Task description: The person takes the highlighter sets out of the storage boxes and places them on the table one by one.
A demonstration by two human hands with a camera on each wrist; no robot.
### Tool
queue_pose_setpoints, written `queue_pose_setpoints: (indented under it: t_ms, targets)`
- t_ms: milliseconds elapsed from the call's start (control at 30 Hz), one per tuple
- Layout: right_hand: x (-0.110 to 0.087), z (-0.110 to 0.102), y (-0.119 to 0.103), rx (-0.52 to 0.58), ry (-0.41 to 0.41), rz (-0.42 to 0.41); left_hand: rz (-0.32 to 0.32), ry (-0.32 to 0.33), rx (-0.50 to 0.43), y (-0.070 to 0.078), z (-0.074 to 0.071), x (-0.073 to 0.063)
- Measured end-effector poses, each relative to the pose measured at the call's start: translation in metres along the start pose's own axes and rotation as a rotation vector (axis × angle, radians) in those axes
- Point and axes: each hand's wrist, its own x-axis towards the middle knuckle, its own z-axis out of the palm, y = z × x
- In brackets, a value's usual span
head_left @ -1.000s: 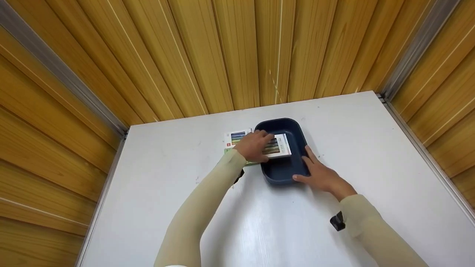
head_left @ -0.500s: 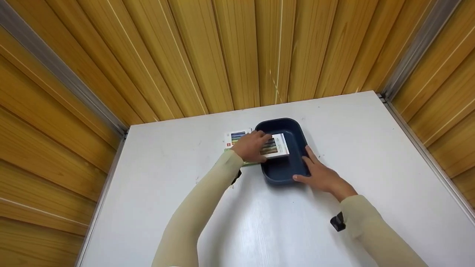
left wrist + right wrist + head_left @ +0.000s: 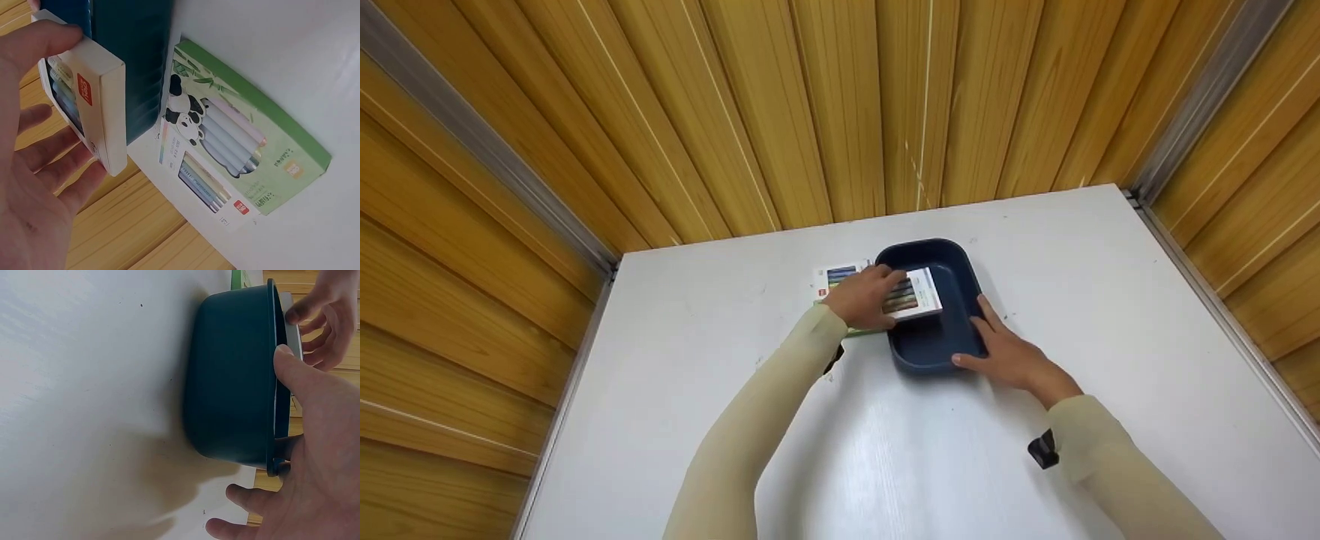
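Note:
My left hand (image 3: 861, 300) grips a white box of colored pens (image 3: 924, 291) with a clear window. The box extends over the left rim of a dark blue plastic bin (image 3: 928, 366). In the left wrist view the thumb presses one long edge of the pen box (image 3: 109, 95) while fingers support the opposite side. My right hand (image 3: 1014, 358) holds the bin's near right corner. Its thumb lies on the rim, some fingers reach inside, and two stay outside, as the right wrist view shows.
Left of the bin on the white table (image 3: 697, 337) lie a green panda-print pen box (image 3: 270, 146) and a white windowed pen box (image 3: 225, 211), side by side. They are partly hidden by my left hand in the head view. Yellow wood-look walls (image 3: 840, 112) enclose the table.
My left hand and the white pen box have shifted slightly left, and the box has tilted a little. The right hand and the bin have stayed in place.

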Motion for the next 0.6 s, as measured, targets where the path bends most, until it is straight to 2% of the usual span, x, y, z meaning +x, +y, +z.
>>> queue_pose_setpoints:
  t_ms: [367, 600]
  targets:
    - [-0.0005, 0.0004, -0.0003, 0.002, -0.009, 0.012, -0.019, -0.008, -0.050, -0.0036, 0.0002, -0.0042]
    - [-0.0010, -0.0002, 0.0000, -0.004, -0.001, -0.002, -0.001, 0.017, -0.048, -0.0061, 0.0026, -0.0054]
